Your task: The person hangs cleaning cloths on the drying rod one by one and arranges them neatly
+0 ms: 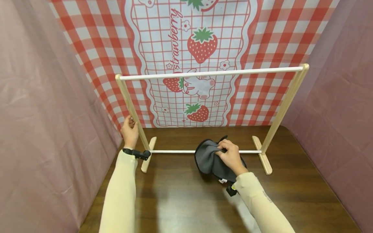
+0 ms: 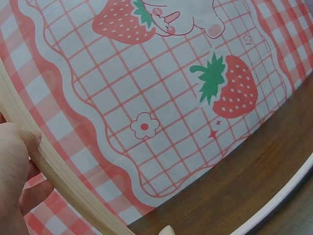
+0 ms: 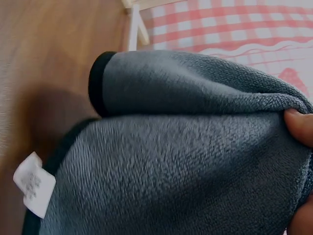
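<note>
Fingers of the right hand point(image 1: 231, 157) pinching a fold of grey cloth point(image 1: 206, 160), seen across the lower bar point(image 1: 172, 151), with those of the left hand point(image 1: 130, 132) curled on the left post point(image 1: 127, 101). Judging by the grip, past picking-up and short of setting-down. Open room beneath the top bar point(image 1: 247, 71) and across the near desk point(image 1: 177, 200), less at left, with pink curtain point(image 1: 64, 123) close by.

Grey towel point(image 3: 161, 161) looked matt, its cloth pile rough; I couldn't tell whether the tag point(image 3: 38, 186) was fabric or paper. On my feed, rack upright point(image 1: 127, 99) showed smooth wood. Tabletop point(image 1: 180, 200) was glossy wood grain; pink curtains point(image 1: 46, 113), satiny cloth.
</note>
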`<state>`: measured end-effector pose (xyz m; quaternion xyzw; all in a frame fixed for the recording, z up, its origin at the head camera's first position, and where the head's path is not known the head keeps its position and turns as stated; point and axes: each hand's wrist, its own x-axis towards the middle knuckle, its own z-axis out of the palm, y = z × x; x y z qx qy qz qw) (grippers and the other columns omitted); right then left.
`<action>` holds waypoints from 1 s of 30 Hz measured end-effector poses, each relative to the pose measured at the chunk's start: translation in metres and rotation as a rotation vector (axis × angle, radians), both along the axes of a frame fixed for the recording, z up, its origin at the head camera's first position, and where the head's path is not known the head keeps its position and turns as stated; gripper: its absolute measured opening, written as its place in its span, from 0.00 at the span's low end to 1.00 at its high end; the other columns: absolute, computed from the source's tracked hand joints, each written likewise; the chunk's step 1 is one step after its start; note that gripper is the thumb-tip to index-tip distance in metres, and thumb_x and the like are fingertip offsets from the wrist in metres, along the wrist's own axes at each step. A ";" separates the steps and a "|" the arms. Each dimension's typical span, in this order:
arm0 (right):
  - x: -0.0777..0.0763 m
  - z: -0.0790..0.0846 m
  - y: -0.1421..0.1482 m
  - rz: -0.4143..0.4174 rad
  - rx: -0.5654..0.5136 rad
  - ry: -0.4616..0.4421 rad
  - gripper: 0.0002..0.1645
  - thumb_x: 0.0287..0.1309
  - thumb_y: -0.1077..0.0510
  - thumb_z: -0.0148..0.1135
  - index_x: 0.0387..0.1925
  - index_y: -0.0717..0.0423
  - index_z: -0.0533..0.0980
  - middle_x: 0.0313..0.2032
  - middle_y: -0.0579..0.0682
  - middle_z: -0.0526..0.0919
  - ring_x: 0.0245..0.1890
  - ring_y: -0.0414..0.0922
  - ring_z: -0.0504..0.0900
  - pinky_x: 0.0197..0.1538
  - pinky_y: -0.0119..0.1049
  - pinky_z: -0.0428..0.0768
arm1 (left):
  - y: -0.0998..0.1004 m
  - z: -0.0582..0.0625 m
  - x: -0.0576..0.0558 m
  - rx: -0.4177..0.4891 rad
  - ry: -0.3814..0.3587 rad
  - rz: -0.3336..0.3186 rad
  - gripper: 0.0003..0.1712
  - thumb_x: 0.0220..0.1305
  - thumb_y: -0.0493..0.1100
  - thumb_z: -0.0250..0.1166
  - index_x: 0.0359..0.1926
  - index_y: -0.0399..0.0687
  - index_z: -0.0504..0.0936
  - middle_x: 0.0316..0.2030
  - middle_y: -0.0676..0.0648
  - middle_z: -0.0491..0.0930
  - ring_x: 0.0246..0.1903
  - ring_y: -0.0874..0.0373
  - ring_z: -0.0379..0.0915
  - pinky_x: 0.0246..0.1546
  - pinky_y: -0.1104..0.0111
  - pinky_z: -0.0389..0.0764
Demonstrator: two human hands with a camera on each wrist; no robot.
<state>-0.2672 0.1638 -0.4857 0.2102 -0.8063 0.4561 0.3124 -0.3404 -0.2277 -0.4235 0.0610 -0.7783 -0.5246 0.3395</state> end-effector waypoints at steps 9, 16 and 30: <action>-0.008 0.037 0.001 0.008 0.003 0.199 0.13 0.32 0.78 0.76 0.17 0.64 0.80 0.28 0.57 0.84 0.33 0.55 0.81 0.42 0.29 0.77 | 0.000 0.000 0.000 -0.014 0.006 0.012 0.21 0.64 0.27 0.62 0.59 0.31 0.76 0.46 0.26 0.80 0.47 0.34 0.78 0.49 0.47 0.78; -0.011 0.069 -0.001 0.010 0.046 0.298 0.11 0.35 0.77 0.76 0.18 0.65 0.80 0.28 0.59 0.84 0.33 0.57 0.80 0.40 0.41 0.78 | -0.001 -0.002 0.000 -0.006 0.009 0.001 0.22 0.64 0.28 0.63 0.59 0.32 0.76 0.47 0.27 0.80 0.48 0.36 0.78 0.50 0.48 0.78; -0.020 0.135 -0.009 0.028 -0.003 0.414 0.09 0.39 0.78 0.73 0.19 0.69 0.80 0.29 0.61 0.83 0.34 0.59 0.79 0.42 0.37 0.77 | 0.000 -0.001 0.000 -0.018 0.012 0.013 0.20 0.65 0.28 0.63 0.58 0.32 0.77 0.45 0.28 0.81 0.46 0.37 0.79 0.48 0.48 0.79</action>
